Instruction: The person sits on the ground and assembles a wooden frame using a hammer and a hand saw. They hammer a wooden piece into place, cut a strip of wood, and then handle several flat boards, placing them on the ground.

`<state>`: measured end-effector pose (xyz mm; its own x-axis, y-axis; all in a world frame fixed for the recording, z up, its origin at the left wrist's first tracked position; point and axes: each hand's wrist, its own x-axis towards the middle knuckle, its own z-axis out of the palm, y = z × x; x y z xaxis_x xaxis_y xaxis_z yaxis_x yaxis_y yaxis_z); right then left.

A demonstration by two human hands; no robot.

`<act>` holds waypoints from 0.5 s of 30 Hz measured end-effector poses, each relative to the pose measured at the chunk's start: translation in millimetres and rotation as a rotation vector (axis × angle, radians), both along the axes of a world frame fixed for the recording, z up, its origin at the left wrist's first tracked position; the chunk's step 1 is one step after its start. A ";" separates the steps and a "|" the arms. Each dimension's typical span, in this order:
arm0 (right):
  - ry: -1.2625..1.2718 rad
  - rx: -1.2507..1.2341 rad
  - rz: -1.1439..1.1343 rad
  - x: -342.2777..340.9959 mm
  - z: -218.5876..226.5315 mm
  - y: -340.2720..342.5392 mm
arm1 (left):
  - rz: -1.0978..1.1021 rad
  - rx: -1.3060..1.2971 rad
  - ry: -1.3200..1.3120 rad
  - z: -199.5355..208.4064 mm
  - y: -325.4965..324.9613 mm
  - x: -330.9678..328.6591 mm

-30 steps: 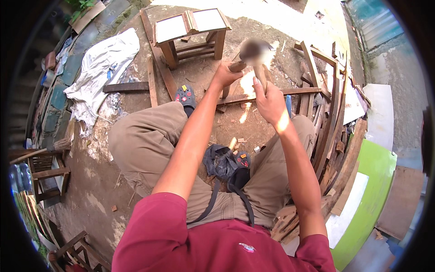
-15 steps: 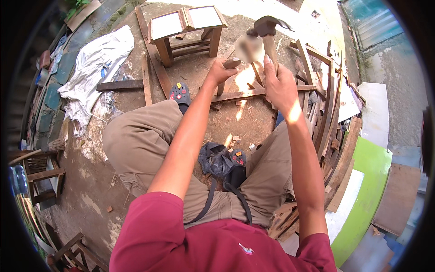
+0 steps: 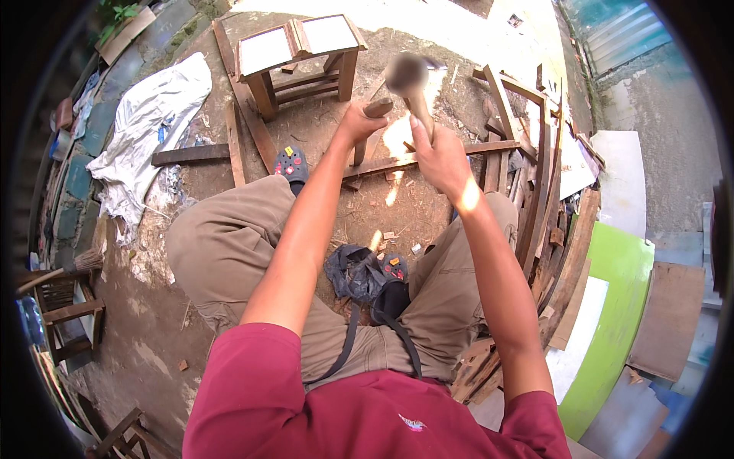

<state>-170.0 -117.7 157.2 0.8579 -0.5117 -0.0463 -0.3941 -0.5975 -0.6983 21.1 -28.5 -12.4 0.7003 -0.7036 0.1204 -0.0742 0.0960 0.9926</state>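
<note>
My left hand (image 3: 354, 122) is closed around a brown wooden piece (image 3: 378, 108), whose blunt end sticks out past my fingers. A wooden leg-like part shows below that hand; whether it belongs to the same piece I cannot tell. My right hand (image 3: 442, 157) grips a claw hammer (image 3: 419, 109) by its pale wooden handle, thumb along the handle. The hammer's head is blurred and stands up beyond both hands, just right of the wooden piece and apart from it. Below the hands, a long wooden batten (image 3: 390, 164) lies across the ground.
A low wooden stand with white panels (image 3: 329, 32) is ahead on the left, near a crumpled white sheet (image 3: 145, 122). Stacked timber (image 3: 544, 176) and a green board (image 3: 612, 306) line the right. A black bag (image 3: 354, 271) lies between my legs. A small wooden frame (image 3: 73, 312) stands far left.
My right hand and the hammer have shifted left and closer to the wooden piece, the hammer head now lower. The whole view has slid slightly left; my left hand keeps its hold.
</note>
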 end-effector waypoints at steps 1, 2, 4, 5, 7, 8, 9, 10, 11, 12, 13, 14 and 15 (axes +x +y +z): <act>-0.014 0.016 0.001 4.0 1.5 -3.5 | 0.013 -0.018 -0.013 -1.9 1.4 0.1; -0.029 0.032 0.002 7.5 3.7 -6.6 | 0.026 -0.036 -0.025 -3.7 2.4 -0.1; -0.106 0.104 -0.019 10.6 25.2 5.5 | 0.066 -0.098 -0.070 -7.1 6.4 -0.7; -0.130 0.120 -0.032 9.7 31.1 8.5 | 0.047 -0.041 -0.054 -4.9 7.5 -1.3; -0.181 0.155 -0.057 7.5 33.3 12.8 | 0.008 0.078 -0.024 -0.2 10.0 0.7; -0.279 0.156 -0.034 5.1 27.4 17.5 | 0.019 0.051 -0.018 -2.0 7.6 -0.5; -0.181 0.060 -0.016 1.2 9.0 15.6 | 0.030 0.023 -0.011 -4.3 4.9 -3.5; -0.091 -0.042 0.003 0.1 -13.0 9.0 | 0.041 -0.013 -0.013 -3.8 -1.8 -1.8; 0.004 -0.136 0.029 2.2 -13.2 12.0 | 0.049 -0.016 -0.027 -7.1 -0.4 -0.2; 0.050 -0.077 0.032 5.1 -4.7 4.2 | 0.057 -0.020 -0.040 -11.0 3.3 0.5; 0.000 -0.018 0.021 8.0 7.1 6.4 | 0.062 -0.024 -0.053 -13.2 5.7 2.2; -0.038 0.042 0.004 5.7 14.1 11.0 | 0.096 0.018 -0.087 -12.2 7.9 -4.2; -0.077 0.103 -0.012 4.2 20.9 16.2 | 0.067 0.038 -0.063 -7.8 6.6 -1.4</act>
